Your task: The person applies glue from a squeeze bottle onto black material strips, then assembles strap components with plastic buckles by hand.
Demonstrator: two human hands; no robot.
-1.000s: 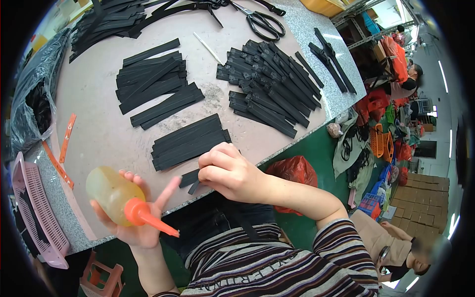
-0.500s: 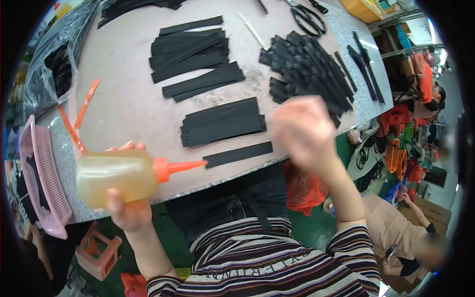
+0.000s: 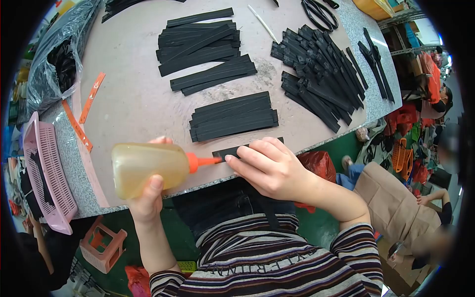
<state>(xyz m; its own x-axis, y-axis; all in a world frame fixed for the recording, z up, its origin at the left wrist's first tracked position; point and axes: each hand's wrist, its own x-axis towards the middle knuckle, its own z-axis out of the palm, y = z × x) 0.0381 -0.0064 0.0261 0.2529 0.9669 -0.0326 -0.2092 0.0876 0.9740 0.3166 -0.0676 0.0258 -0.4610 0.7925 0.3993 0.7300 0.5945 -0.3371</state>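
Observation:
My left hand (image 3: 149, 195) is wrapped round a squeeze bottle (image 3: 141, 168) of yellowish liquid, tipped on its side with its orange nozzle (image 3: 204, 162) pointing right. The nozzle's tip meets the left end of a single black fabric strip (image 3: 226, 151) near the table's front edge. My right hand (image 3: 269, 166) lies over this strip, fingers curled and pressed together on it beside the tip. Much of the strip is hidden under that hand. Just beyond it sits a neat stack of black strips (image 3: 235, 119).
More black strips (image 3: 198, 47) lie farther back, with a fanned heap (image 3: 321, 74) at right. A white pen-like stick (image 3: 262, 22), black scissors (image 3: 320, 15) and orange strips (image 3: 92, 98) are on the table. A pink basket (image 3: 52, 168) stands left; a seated person (image 3: 396, 198) is at right.
My right hand has come left and down from beside the heap onto the single strip. The bottle has shifted right and slightly up, its nozzle tip still at the strip's end.

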